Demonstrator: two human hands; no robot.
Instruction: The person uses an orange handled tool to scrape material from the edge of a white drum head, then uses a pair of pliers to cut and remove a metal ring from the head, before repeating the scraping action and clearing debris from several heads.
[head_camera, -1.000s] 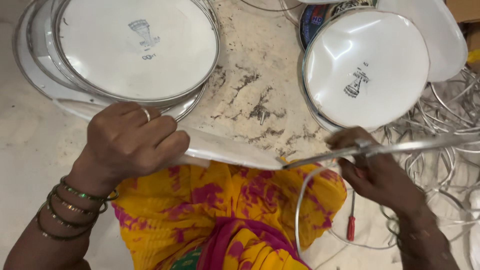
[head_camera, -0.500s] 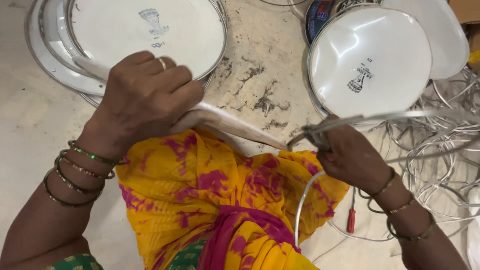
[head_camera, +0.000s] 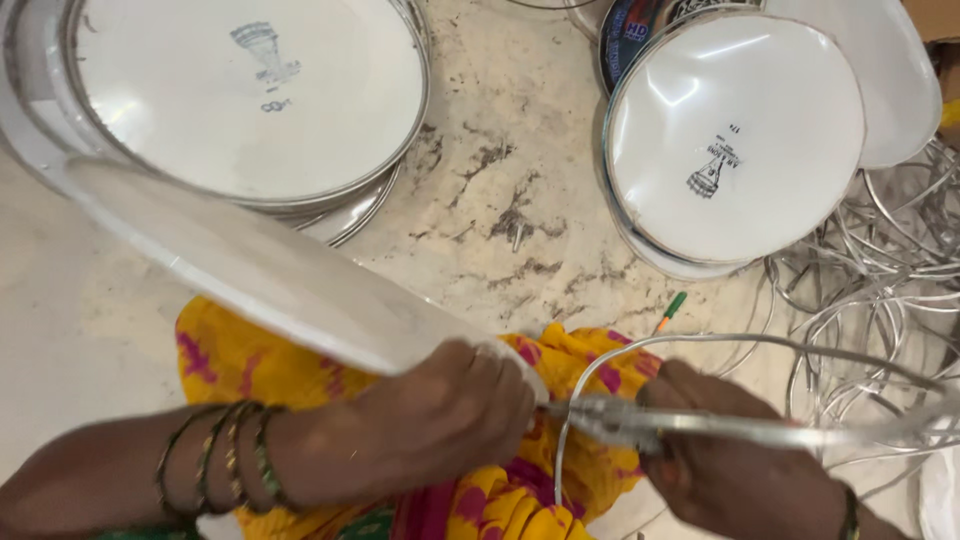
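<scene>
Roughly, by count:

Hands: two, both the person's own. The left hand (head_camera: 455, 420) is clenched over the near edge of a white disc (head_camera: 250, 270). The right hand (head_camera: 735, 470) is closed around a metal tool (head_camera: 640, 425).

Disc in hand: one. It is round, flat and white, tilted, running from the upper left down to the left hand, above the person's lap and partly over the left stack.

Tool: one, silver and blurred. Its tip points at the disc's edge by the left hand; whether it touches cannot be told.

Wire hoop at the tool: one thin metal ring (head_camera: 600, 365) curves up from beside the tool and runs off to the right.

Stacks of discs: two. The left stack (head_camera: 250, 95) lies at the upper left with a rimmed white disc on top and several rims showing beneath; the exact number cannot be told. The right stack (head_camera: 735, 135) lies at the upper right, also topped by a rimmed white disc with a small dark mark.

Loose rings: a tangled heap of metal hoops (head_camera: 880, 270) at the right, too many to count.

Bangles: several on the left wrist (head_camera: 220, 465).

Small green-tipped stick: one (head_camera: 670, 310), just beyond the cloth.

Cloth: one yellow and pink garment (head_camera: 240, 365) over the lap.

Floor: pale mottled stone (head_camera: 500, 200) under everything.
</scene>
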